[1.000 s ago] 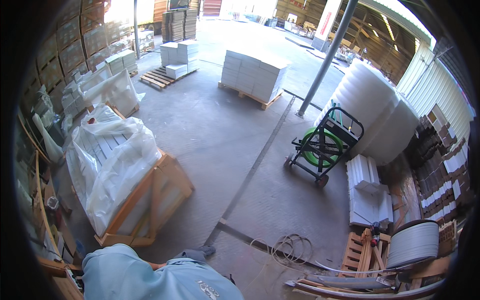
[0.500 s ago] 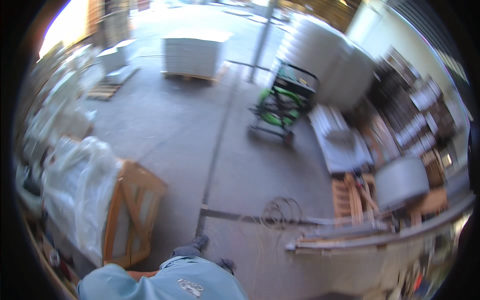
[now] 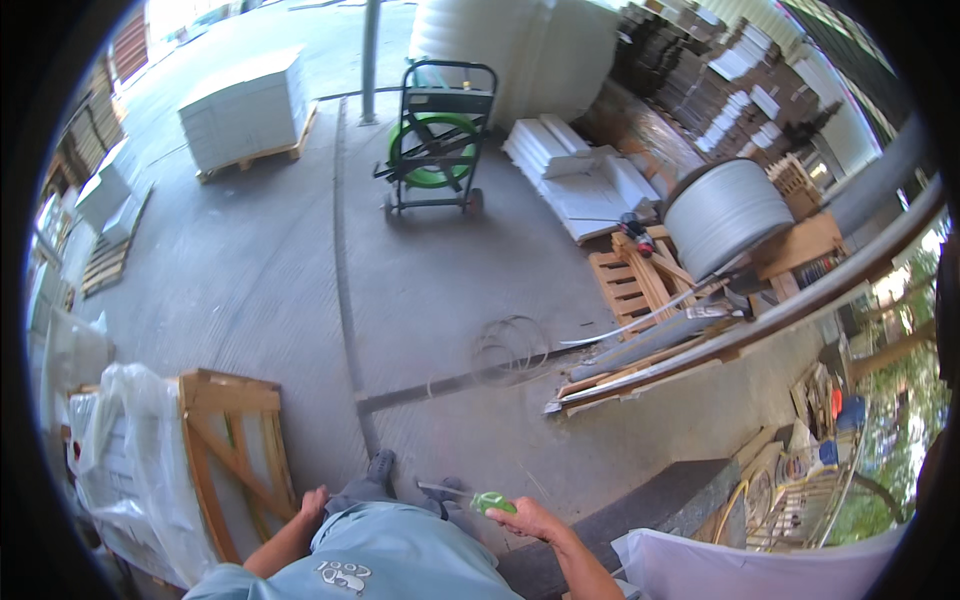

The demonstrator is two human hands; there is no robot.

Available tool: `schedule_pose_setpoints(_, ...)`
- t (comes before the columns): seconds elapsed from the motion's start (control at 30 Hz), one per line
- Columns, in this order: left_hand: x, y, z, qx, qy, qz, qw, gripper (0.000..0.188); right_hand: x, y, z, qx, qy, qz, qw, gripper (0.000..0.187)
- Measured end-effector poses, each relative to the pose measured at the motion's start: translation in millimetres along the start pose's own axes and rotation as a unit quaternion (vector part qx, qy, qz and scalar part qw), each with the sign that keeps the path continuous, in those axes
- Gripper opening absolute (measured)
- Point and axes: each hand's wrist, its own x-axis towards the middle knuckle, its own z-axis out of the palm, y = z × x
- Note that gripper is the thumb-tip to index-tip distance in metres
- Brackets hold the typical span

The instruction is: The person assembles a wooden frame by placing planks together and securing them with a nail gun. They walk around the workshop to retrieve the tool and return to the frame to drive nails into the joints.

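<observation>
My right hand [image 3: 532,521] is closed around a tool with a green handle [image 3: 493,503]. A thin pale shaft or blade [image 3: 443,488] sticks out of it toward the left, in front of my body; its exact kind is too small to tell. By my left side hangs my left hand [image 3: 314,503], its fingers curled in and nothing showing in them. It is nearest to a wooden crate frame [image 3: 232,385] with a load wrapped in clear plastic film [image 3: 140,470]. My feet are on the concrete floor.
Ahead stands a black wheeled strapping cart [image 3: 448,90] with a green reel. A palletised white stack [image 3: 245,115] is at the far left. Loose strap coils [image 3: 510,350] lie on the floor. To the right are a large grey reel [image 3: 725,215], wooden pallets [image 3: 625,285] and long boards [image 3: 650,365].
My view has turned right, so the cart and stacks have shifted left. My right hand with the green-handled tool has come into view, and my left hand now shows beside the crate.
</observation>
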Motion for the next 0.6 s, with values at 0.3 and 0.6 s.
schedule_pose_setpoints(0.3, -125, 292, -8, -0.437, -0.333, -0.018, 0.835, 0.047, -19, -27, 4, 0.077, 0.056, -0.031, 0.995, 0.038)
schedule_pose_setpoints(0.6, -145, 316, 15, -0.382, -0.261, 0.01, 0.886, 0.034, 4, -5, 36, 0.039, 0.05, -0.04, 0.997, 0.041)
